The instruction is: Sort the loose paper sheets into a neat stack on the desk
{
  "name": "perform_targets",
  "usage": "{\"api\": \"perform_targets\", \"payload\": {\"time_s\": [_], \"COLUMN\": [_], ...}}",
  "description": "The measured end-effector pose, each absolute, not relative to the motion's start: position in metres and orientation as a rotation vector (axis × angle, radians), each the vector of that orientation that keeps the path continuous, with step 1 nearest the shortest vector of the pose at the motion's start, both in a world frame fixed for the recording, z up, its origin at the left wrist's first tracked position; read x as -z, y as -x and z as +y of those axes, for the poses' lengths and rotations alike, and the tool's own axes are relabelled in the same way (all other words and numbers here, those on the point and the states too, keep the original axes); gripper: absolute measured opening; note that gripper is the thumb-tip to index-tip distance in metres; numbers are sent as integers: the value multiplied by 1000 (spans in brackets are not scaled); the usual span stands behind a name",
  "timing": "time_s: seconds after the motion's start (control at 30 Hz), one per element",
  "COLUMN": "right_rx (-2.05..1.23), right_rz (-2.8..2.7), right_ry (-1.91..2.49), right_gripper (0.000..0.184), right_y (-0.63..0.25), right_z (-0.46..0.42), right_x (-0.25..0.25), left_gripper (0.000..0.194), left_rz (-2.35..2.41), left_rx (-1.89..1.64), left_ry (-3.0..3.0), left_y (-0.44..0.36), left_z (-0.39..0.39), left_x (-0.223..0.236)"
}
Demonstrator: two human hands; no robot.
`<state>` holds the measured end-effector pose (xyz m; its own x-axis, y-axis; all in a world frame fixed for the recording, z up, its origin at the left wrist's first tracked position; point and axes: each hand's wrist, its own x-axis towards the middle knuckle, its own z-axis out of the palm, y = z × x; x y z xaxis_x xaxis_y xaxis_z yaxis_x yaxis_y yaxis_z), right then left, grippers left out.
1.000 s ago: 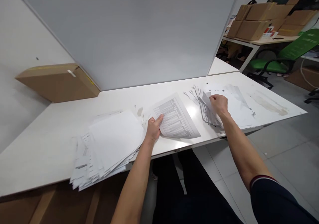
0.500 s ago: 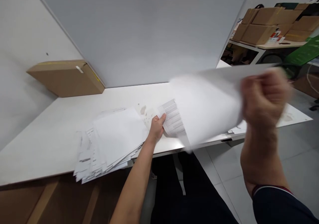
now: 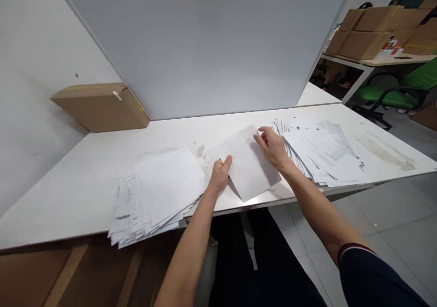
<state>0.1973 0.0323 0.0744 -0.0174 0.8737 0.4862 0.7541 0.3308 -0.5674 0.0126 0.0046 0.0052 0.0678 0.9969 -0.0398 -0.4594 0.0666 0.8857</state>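
Note:
Pinched at its left corner by my left hand [image 3: 220,174], a white sheet of paper [image 3: 251,166] hangs slightly tilted over the table, blank side up. The thumb lies on top of the sheet; the fingers are hidden beneath. My right hand [image 3: 272,148] is at the sheet's upper right edge, thumb and index finger closed about it, the other fingers curled. To the left of my left hand lies a loose paper stack [image 3: 169,179] with a blank top sheet, overhanging the front edge. Beyond my right hand is a messier pile of printed papers [image 3: 324,150].
The white table [image 3: 85,184] carries brown stains. A cardboard box [image 3: 102,109] leans at the back left, beside a large whiteboard [image 3: 205,47]. Stacked cartons [image 3: 368,32] and a green chair [image 3: 389,95] stand at the back right. Brown open shelving is below the table's left front.
My right hand has come down and left from the far right, where it held a large blurred sheet. The printed sheet face by my left hand is out of sight; the right pile now shows.

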Motion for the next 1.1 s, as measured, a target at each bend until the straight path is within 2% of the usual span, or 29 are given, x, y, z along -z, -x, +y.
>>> {"api": "perform_targets", "payload": {"time_s": [0.1, 0.2, 0.27, 0.47, 0.63, 0.77, 0.9, 1.1], "right_rx": [-592, -1133, -1214, -1057, -1118, -1081, -948, -184], "right_rz": [-1618, -1538, -1421, -1186, -1281, -1374, -1500, -2140], "right_ry": [1498, 1313, 1137, 776, 965, 1033, 1072, 1308], "right_gripper": [50, 35, 28, 21, 26, 28, 20, 10], "right_y": [-206, -214, -213, -202, -196, -196, -206, -225], "right_z": [20, 6, 0, 4, 3, 3, 2, -22], "right_x": [-67, -64, -65, -54, -24, -18, -48, -147], "left_gripper": [35, 34, 32, 29, 33, 34, 28, 40], "left_rz": [925, 987, 964, 844, 967, 961, 966, 993], "left_rx": [-1381, -1465, -1532, -1516, -1525, -1571, -1562, -1699], "left_ry": [-893, -1013, -1121, -1308, -1238, -1188, -1173, -1002], "left_y": [-11, -9, -9, -9, -12, -15, -16, -3], "left_z": [5, 4, 1, -7, -10, -10, -7, -1], "left_x": [-3, -13, -26, -45, -17, -7, -12, -7]}}
